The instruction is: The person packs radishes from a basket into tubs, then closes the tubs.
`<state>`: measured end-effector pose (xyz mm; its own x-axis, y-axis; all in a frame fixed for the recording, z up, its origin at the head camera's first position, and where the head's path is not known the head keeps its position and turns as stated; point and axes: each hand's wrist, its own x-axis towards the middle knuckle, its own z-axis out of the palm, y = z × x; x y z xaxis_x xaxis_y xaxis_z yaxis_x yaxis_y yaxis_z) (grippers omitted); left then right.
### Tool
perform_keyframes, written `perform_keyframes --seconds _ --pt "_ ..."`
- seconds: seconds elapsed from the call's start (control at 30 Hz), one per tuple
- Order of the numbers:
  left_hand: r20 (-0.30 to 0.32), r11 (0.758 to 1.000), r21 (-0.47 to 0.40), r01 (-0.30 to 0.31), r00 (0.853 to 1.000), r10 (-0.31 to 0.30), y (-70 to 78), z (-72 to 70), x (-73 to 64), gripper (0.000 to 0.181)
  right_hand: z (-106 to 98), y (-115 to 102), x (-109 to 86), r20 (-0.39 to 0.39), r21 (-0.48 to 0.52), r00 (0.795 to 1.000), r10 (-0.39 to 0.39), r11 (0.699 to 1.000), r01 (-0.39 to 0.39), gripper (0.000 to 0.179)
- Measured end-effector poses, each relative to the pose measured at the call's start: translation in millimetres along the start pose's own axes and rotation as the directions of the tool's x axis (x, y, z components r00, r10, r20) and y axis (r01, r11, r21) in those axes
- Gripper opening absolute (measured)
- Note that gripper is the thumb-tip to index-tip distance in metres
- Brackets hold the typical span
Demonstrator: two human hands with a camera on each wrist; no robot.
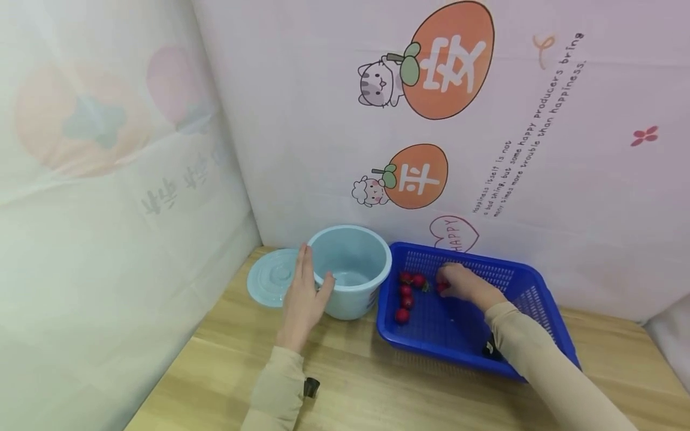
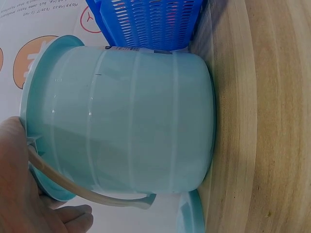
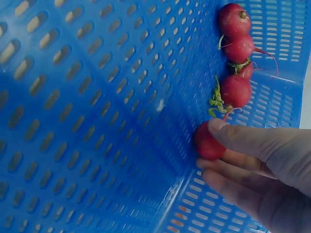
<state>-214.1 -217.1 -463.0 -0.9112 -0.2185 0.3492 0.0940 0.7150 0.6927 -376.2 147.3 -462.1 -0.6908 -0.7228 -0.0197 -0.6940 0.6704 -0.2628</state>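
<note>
1. Printed cloth point(image 1: 302, 120) hangs behind and to the left of the work, pale, with orange fruit, small cartoon animals and lines of lettering; its two sides meet in a corner.
2. Below it runs a wood-grain table point(image 1: 215, 371), yellowish brown, bearing everything.
3. On its right part sits a blue basket point(image 1: 447, 335) with slotted walls, set slightly askew.
4. Just left of that, a pale blue bucket point(image 1: 350, 305) stands upright, mouth up; I cannot tell whether the two touch. Its handle point(image 2: 92, 194) hangs at the side.
5. Left of the bucket, a matching lid point(image 1: 269, 281) lies on the table, partly hidden.
6. At the bucket's rim is the left hand point(image 1: 302, 299), fingers mostly straight and thumb spread, apparently to steady it.
7. Down inside the basket, the right hand point(image 1: 460, 282) pinches a red radish point(image 3: 208, 143) between thumb and fingers. Picking it up looks like the step in hand; the next move seems to call for a sure pinch and a lift clear of the wall.
8. Nearby, other radishes point(image 1: 402, 315) lie on the basket floor, some with leafy stubs.
</note>
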Motion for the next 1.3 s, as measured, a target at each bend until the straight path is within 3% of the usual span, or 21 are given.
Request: perform_keyframes --seconds 0.13,0.37,0.6,1.0,1.3 --pt "0.000 1.000 -0.003 0.013 1.000 -0.013 -2.4 0.0 -4.3 0.079 6.6 1.8 1.6 -0.002 0.002 1.000 -0.013 1.000 0.013 0.018" --pt "-0.004 1.000 -0.002 -0.003 1.000 0.003 -2.5 1.4 -1.7 0.079 4.5 2.6 -0.3 0.094 0.004 0.996 0.003 1.000 -0.004 0.024" --pt "-0.010 1.000 0.009 -0.012 1.000 0.012 -1.5 2.8 -0.8 0.078 4.3 6.2 -0.5 0.125 0.004 0.992 0.019 1.000 -0.020 0.026" --pt "-0.007 1.000 0.005 -0.007 1.000 0.007 0.9 0.9 -0.3 0.078 -0.5 3.5 -2.2 0.130 -0.021 0.991 -0.014 1.000 0.017 0.024" --pt "-0.010 1.000 0.002 -0.012 1.000 0.012 1.1 0.0 -1.9 0.079 0.5 5.4 2.0 0.141 -0.037 0.990 0.022 0.999 -0.017 0.026"
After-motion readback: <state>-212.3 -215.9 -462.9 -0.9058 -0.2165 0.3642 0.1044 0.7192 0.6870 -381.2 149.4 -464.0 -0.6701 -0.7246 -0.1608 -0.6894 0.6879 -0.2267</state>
